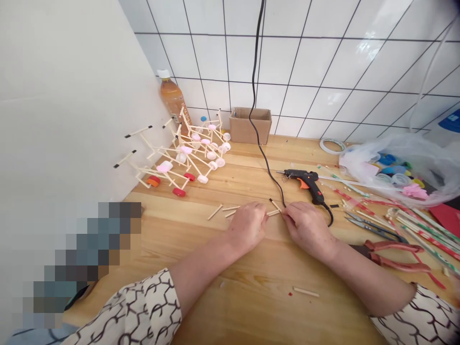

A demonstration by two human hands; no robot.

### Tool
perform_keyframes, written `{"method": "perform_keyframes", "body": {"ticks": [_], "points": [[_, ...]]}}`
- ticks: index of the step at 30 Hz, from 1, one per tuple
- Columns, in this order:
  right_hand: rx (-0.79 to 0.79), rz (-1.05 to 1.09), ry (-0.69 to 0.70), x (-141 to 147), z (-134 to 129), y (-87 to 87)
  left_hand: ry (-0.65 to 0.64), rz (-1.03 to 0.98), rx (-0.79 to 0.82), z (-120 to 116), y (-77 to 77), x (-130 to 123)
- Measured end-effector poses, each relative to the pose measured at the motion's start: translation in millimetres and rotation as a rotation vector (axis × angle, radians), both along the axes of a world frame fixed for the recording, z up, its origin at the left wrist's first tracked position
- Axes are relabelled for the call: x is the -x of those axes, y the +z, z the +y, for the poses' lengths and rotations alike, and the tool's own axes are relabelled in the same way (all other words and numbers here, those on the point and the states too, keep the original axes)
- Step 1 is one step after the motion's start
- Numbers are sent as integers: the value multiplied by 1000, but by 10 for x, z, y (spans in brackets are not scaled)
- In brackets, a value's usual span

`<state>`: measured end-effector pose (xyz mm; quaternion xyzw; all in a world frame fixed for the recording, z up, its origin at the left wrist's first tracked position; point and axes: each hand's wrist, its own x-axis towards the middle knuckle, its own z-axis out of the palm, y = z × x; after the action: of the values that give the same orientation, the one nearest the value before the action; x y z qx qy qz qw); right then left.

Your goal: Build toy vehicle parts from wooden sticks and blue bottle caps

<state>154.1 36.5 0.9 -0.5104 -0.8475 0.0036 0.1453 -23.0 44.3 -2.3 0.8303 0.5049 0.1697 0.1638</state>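
My left hand (pixel 248 224) is closed, fingers curled down at the tabletop, with short wooden sticks (pixel 273 212) poking out from its fingertips toward the other hand. Opposite it, my right hand (pixel 307 225) pinches the near end of a wooden stick with a black tip (pixel 275 205). The two hands are a small gap apart, and their fingertips are partly hidden. Just left of my left hand lie several loose short sticks (pixel 215 212). Behind my right hand rests a black glue gun (pixel 305 181) with an orange trigger.
Stick frames with bottle-cap wheels (pixel 185 151) stand at the back left beside a drink bottle (pixel 172 98). A cardboard box (pixel 250 127) is against the tiles. Scissors (pixel 373 226), pliers (pixel 395 254) and a plastic bag of caps (pixel 398 167) lie right. A black cord (pixel 264 153) crosses the table.
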Motion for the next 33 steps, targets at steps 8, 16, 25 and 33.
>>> {"method": "perform_keyframes", "body": {"ticks": [8, 16, 25, 33], "points": [[-27, -10, -79, -132, -170, 15, -139, 3, -20, -17, 34, -150], [-40, -4, -97, -75, -137, 4, -139, -2, 4, 35, 49, -85], [-46, 34, -70, -79, -151, -14, -142, -16, -30, 57, 10, -55], [-43, 39, -51, -92, -152, -19, -126, -41, -27, 51, -5, -72]]}}
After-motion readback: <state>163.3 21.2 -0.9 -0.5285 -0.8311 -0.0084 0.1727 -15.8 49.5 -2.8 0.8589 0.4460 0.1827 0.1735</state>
